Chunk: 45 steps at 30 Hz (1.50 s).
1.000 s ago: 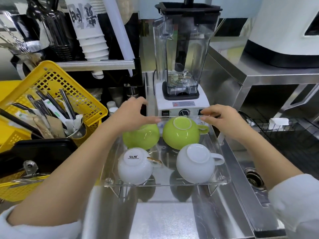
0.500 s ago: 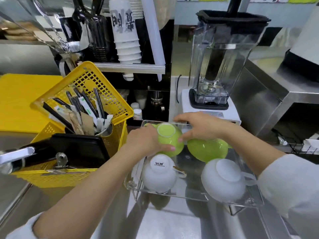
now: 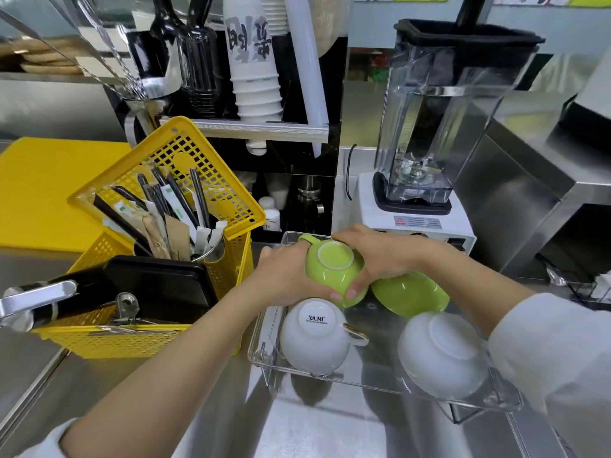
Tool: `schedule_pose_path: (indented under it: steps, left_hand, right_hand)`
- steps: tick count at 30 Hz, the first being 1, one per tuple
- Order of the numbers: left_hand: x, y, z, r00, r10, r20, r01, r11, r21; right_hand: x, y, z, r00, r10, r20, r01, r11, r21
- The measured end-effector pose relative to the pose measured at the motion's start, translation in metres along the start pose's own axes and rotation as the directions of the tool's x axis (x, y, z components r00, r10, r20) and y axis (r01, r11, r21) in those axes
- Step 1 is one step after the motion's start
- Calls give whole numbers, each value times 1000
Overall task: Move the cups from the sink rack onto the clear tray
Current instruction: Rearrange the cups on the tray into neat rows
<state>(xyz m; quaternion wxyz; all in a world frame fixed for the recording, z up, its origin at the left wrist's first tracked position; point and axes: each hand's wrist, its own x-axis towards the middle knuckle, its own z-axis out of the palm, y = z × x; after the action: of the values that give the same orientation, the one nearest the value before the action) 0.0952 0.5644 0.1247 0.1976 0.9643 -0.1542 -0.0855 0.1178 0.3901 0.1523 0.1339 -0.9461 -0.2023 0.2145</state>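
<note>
A clear tray (image 3: 370, 381) stands on the steel counter in front of me. On it lie several upside-down cups: a white cup with a printed base (image 3: 315, 335) at front left, a plain white cup (image 3: 441, 353) at front right, and a green cup (image 3: 411, 294) at back right. At the back left, an inverted green cup (image 3: 332, 271) is clasped from both sides. My left hand (image 3: 281, 276) grips its left side and my right hand (image 3: 377, 256) its right side, fingertips curled under its front. Its handle points back left.
A yellow basket (image 3: 158, 338) with cutlery and a black tray stands just left of the clear tray. A blender (image 3: 426, 143) rises directly behind it. Stacked paper cups (image 3: 254, 61) sit on a shelf above. A wire rack (image 3: 582, 289) lies at far right.
The view shifted left. Both hands moved from the tray's far rim onto the back-left green cup and closed around it; the cup now sits tilted with its handle turned back left.
</note>
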Motion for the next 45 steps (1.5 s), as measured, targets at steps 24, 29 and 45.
schedule_pose_path:
  steps: [24,29,45]
  left_hand:
    - [6,-11,-14,997,61,41,-32,861,-508]
    - [17,3,1,996,78,-39,-85,964,-250]
    - [16,-27,-25,960,272,-69,-279,909,-309]
  right_hand:
    - [-16,-9,-3,966,-51,-254,92,984,151]
    - [-19,-18,-6,958,-39,-284,85,985,150]
    - [-15,19,-44,930,-106,-352,260,868,423]
